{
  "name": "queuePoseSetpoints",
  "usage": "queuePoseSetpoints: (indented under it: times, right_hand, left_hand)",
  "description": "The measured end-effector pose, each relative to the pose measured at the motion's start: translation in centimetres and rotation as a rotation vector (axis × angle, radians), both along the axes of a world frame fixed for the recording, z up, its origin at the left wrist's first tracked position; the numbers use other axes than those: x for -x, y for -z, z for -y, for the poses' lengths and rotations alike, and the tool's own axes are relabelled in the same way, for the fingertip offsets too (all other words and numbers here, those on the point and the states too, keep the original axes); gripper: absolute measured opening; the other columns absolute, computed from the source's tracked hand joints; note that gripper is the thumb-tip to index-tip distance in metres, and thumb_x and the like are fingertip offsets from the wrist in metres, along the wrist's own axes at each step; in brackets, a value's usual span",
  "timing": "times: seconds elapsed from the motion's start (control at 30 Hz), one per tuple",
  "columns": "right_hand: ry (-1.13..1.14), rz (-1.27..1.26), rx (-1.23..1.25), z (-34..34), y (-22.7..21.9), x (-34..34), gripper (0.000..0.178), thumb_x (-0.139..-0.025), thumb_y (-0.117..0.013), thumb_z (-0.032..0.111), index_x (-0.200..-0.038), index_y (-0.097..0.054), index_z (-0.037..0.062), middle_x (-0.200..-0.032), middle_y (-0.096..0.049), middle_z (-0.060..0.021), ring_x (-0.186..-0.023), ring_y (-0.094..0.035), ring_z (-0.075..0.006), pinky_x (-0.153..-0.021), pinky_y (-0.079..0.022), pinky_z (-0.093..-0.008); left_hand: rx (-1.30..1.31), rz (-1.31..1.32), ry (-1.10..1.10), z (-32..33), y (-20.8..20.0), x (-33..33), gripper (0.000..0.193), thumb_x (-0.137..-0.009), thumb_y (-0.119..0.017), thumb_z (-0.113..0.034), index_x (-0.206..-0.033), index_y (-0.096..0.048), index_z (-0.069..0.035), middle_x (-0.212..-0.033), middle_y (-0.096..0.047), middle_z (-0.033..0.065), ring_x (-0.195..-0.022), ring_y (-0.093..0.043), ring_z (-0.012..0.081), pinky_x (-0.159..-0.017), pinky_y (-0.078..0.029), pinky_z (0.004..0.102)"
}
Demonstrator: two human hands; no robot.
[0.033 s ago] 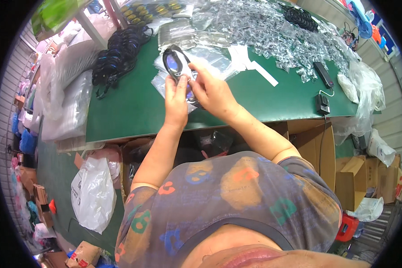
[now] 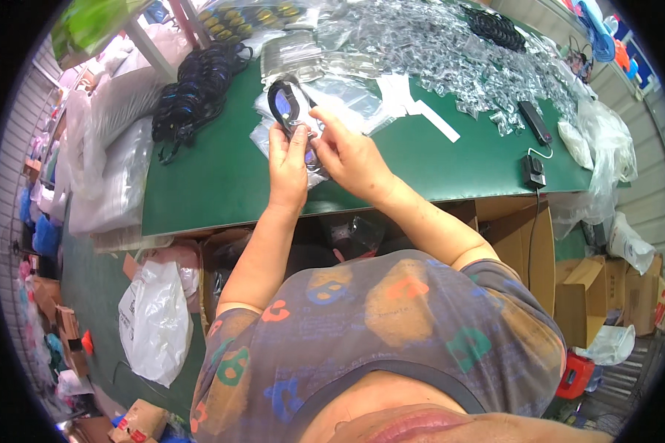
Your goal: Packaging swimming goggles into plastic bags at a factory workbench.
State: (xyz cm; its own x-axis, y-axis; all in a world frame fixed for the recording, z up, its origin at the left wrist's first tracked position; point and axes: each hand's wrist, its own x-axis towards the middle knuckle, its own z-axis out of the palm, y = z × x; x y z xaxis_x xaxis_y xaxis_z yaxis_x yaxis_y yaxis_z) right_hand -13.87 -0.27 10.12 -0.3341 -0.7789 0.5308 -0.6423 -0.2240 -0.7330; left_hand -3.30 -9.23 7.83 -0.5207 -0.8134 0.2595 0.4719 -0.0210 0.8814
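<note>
black goggles (image 2: 282,105) gripped in both hands (image 2: 288,166) (image 2: 356,164), green tabletop (image 2: 451,166) stretching right, near edge (image 2: 199,227) under the forearms (image 2: 255,258)

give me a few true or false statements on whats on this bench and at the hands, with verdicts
1. The left hand holds dark-framed goggles. True.
2. The right hand rests on the white paper strip. False: it is at the goggles; the strip lies to its right.
3. The table top is green. True.
4. The clear plastic pieces are heaped along the near edge. False: they spread over the far and right part.
5. A black bundle lies left of the hands. True.
</note>
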Motion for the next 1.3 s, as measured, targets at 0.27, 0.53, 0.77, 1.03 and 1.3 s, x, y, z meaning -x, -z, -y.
queuePoseSetpoints:
  times: [0.27,0.53,0.77,1.03,1.3]
  right_hand:
    - [-0.245,0.272,0.138,-1.1,0.3,5.3,0.074,-0.092,-0.075,0.033,-0.151,-0.041,0.0062,-0.141,-0.054,-0.0106,-0.128,-0.053,-0.0199,-0.1,-0.046,-0.0339]
    - [-0.727,0.845,-0.306,-9.3,0.9,6.9,0.038,-0.097,-0.067,0.01,-0.132,-0.059,-0.0008,-0.1,-0.07,-0.0117,-0.094,-0.07,-0.0228,-0.093,-0.054,-0.0374]
    - [0.534,-0.416,-0.398,-9.2,2.8,23.1,0.028,-0.092,-0.071,0.025,-0.115,-0.072,0.0098,-0.102,-0.068,-0.0105,-0.096,-0.067,-0.0256,-0.083,-0.054,-0.0392]
    - [0.717,-0.75,-0.345,-10.0,5.9,29.8,0.015,-0.093,-0.066,0.02,-0.104,-0.073,0.0144,-0.099,-0.063,-0.0047,-0.103,-0.062,-0.0285,-0.084,-0.048,-0.0462]
    - [0.597,-0.369,-0.025,-9.0,4.0,27.6,0.013,-0.096,-0.063,0.019,-0.103,-0.071,0.0105,-0.102,-0.067,-0.0075,-0.1,-0.066,-0.0276,-0.086,-0.052,-0.0409]
  left_hand:
    - [0.43,0.284,0.164,-2.0,-3.1,-3.0,0.017,-0.107,-0.051,-0.016,-0.117,-0.054,-0.003,-0.094,-0.066,0.0071,-0.075,-0.064,0.0125,-0.067,-0.054,0.0292]
    - [1.345,0.576,-0.618,1.9,-7.0,-6.8,0.032,-0.095,-0.06,-0.002,-0.126,-0.057,-0.001,-0.112,-0.066,0.0199,-0.099,-0.066,0.0402,-0.085,-0.053,0.0468]
    - [0.487,0.413,0.212,-3.7,-1.6,-4.5,0.017,-0.105,-0.051,-0.011,-0.116,-0.056,0.0,-0.086,-0.062,0.0042,-0.075,-0.057,0.0113,-0.07,-0.047,0.0264]
    - [-0.11,0.357,0.562,-6.3,0.4,-1.7,0.022,-0.108,-0.049,-0.022,-0.121,-0.053,-0.004,-0.094,-0.061,0.005,-0.082,-0.061,0.0137,-0.073,-0.051,0.0287]
    - [-0.272,0.34,0.57,-6.2,2.2,-0.5,0.034,-0.105,-0.054,-0.03,-0.129,-0.052,-0.005,-0.094,-0.062,0.007,-0.08,-0.064,0.0171,-0.061,-0.054,0.0308]
